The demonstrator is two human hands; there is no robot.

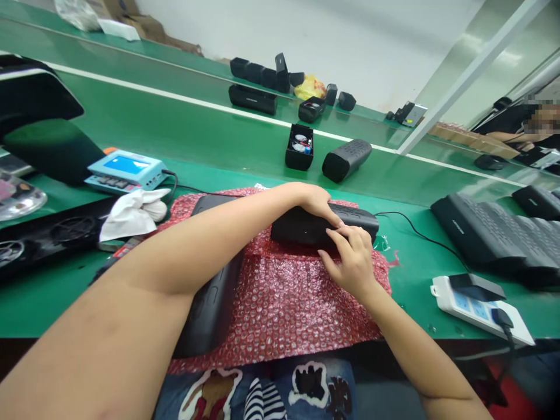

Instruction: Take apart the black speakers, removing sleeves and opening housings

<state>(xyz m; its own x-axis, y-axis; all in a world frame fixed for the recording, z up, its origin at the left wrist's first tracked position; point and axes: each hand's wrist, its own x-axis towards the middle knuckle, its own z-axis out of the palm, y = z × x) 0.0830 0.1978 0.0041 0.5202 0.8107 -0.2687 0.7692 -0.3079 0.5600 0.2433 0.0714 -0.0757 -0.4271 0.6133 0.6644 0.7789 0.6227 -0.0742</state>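
A long black speaker (pixel 293 227) lies crosswise on red bubble wrap (pixel 293 297). My left hand (pixel 315 201) reaches over its top and grips it, the thumb bent down onto the front face and the other fingers hidden behind. From the right, my right hand (pixel 354 256) holds the front with bent fingers, its fingertips close to the left thumb; the thumb lies lower, by the bottom edge. Whether a small piece is pinched between the fingertips cannot be made out. Partly under my left forearm, a second black case (pixel 214 309) lies on the wrap.
A light-blue tester (pixel 126 169) and a white cloth (pixel 133 213) are at left. Behind stand an opened speaker box (pixel 300 147) and another speaker (pixel 347 159). At right are several stacked speakers (pixel 485 233) and a white power strip (pixel 481 309). A person (pixel 542 128) is at far right.
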